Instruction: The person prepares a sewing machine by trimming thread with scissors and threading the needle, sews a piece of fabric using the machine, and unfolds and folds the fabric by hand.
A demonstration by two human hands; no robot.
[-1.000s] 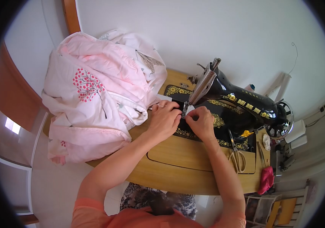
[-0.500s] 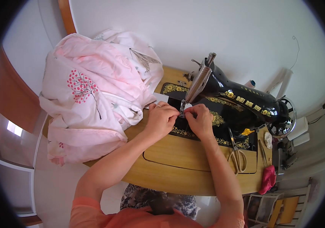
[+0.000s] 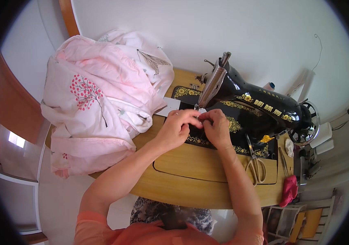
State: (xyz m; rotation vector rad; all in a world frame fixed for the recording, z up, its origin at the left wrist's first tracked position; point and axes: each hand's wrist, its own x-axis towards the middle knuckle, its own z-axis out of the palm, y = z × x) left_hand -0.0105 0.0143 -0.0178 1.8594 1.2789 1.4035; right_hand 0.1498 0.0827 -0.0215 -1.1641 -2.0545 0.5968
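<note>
A black sewing machine (image 3: 260, 100) with gold lettering and flower patterns stands on the wooden table. Just in front of its needle area, my left hand (image 3: 174, 130) reaches rightward with fingers apart and the thumb away from them; nothing shows in it. My right hand (image 3: 216, 128) is closed in a pinch close beside the left fingertips. Whatever the pinch holds, if anything, is too small or hidden to make out. The needle and presser foot are mostly covered by my fingers. To the left, a heap of white and pink printed fabric (image 3: 101, 85) covers the table's end.
Scissors (image 3: 256, 165) lie with blades on the machine bed, right of my right forearm. Tweezers (image 3: 284, 161), a dark pink cloth item (image 3: 289, 190) and a small white item (image 3: 289, 148) are at the right edge. A thread spool (image 3: 269, 86) stands behind the machine.
My left fingers have opened from a pinch at the presser foot and lifted slightly, stretching toward the right hand. My right hand stays pinched near the same spot.
</note>
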